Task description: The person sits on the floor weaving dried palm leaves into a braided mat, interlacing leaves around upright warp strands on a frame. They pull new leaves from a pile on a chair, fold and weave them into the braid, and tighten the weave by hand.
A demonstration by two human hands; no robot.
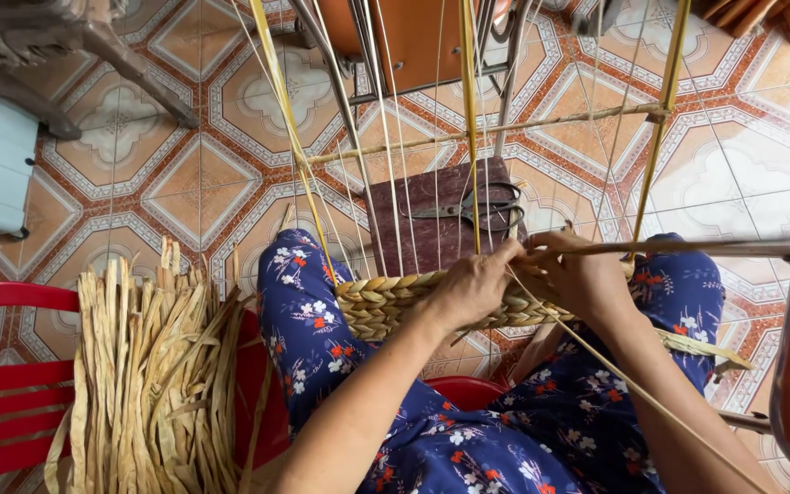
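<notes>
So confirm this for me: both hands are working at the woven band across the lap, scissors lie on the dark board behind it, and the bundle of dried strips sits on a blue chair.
One detail is off: the chair is red, not blue. The head view shows the bundle of dried strips on its red slats. The rest holds: left hand and right hand at the woven band, scissors on the dark board.

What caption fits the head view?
Both hands weave dried fibre into a braided basket on the lap, beside a fibre bundle.
</notes>
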